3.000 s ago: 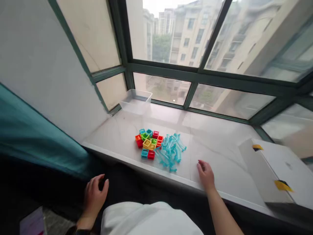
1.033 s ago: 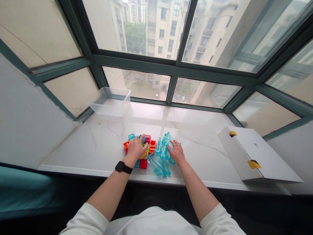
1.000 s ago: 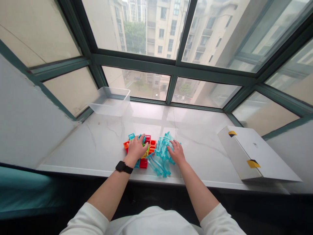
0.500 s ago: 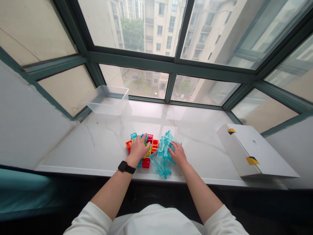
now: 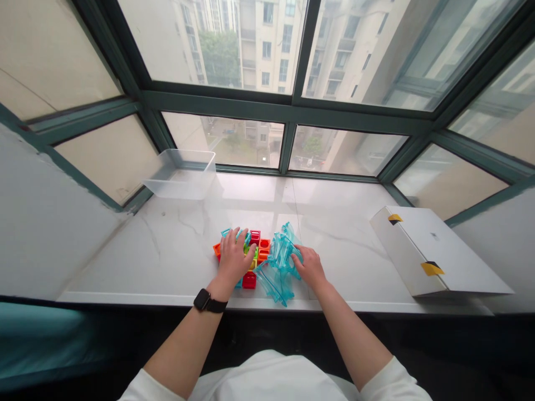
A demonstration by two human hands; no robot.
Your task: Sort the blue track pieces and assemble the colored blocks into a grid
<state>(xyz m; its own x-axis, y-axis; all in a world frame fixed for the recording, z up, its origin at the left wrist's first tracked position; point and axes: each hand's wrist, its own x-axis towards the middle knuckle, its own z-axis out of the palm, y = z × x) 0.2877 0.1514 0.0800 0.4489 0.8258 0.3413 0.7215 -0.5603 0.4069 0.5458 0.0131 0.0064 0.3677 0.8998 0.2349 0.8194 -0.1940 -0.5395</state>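
Note:
My left hand (image 5: 233, 255), a black watch (image 5: 204, 301) on its wrist, lies with fingers spread over a cluster of colourful plastic toy blocks. Around its fingers show a red block (image 5: 249, 280), an orange block (image 5: 264, 244) and a light-blue block (image 5: 226, 233); the palm hides others. Just right of the blocks is a heap of see-through turquoise plastic pieces (image 5: 278, 267), some of them long and flared. My right hand (image 5: 310, 266) touches the right side of this heap, thumb and fingers apart.
A clear plastic bin (image 5: 184, 181) stands at the back left of the white marble sill (image 5: 334, 223). On the right leans a white box (image 5: 443, 250) with yellow-black tabs. Green-framed windows (image 5: 288, 139) enclose the sill, whose front edge runs close to my body.
My left hand has shifted slightly left, its fingers straighter and more spread over the blocks. My right hand has moved little, staying at the turquoise heap. The view has tilted slightly.

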